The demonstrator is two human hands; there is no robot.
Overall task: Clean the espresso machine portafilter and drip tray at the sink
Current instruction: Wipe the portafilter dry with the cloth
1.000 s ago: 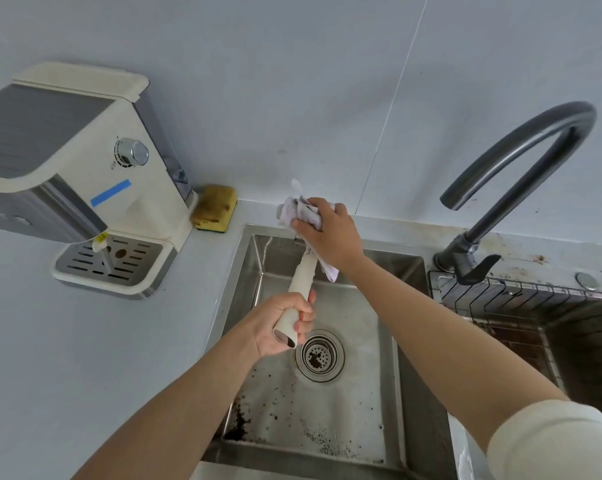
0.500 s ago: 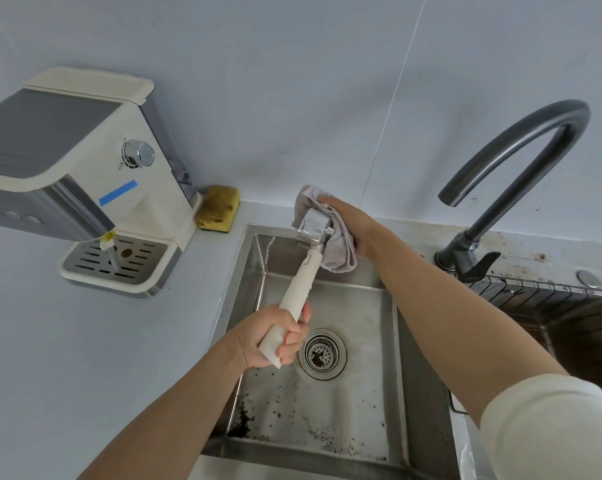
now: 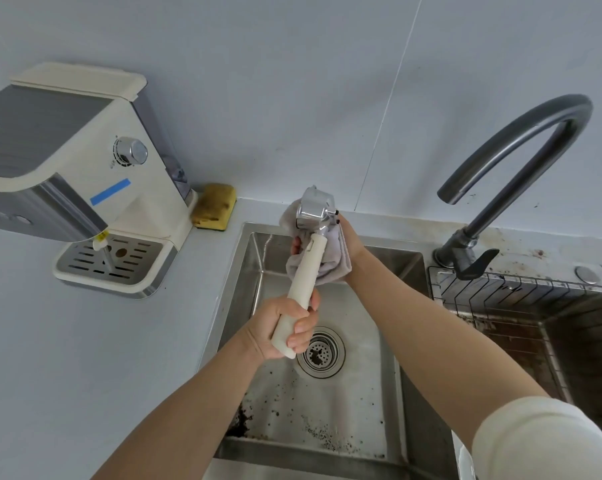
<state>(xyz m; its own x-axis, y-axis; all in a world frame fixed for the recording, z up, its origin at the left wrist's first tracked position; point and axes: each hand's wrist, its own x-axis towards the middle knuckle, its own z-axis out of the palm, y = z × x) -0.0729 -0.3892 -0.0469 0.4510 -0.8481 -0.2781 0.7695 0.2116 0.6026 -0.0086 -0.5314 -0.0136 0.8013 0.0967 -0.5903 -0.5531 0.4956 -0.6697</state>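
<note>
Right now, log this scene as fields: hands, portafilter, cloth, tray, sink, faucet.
left hand: grips portafilter by its handle, above sink
right hand: holds cloth against portafilter head
drip tray: seated in machine, untouched
sink floor: coffee grounds scattered near front; drain at centre
faucet: no water seen
sponge: beside machine

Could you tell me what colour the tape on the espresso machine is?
The tape strip is blue; head view.
</note>
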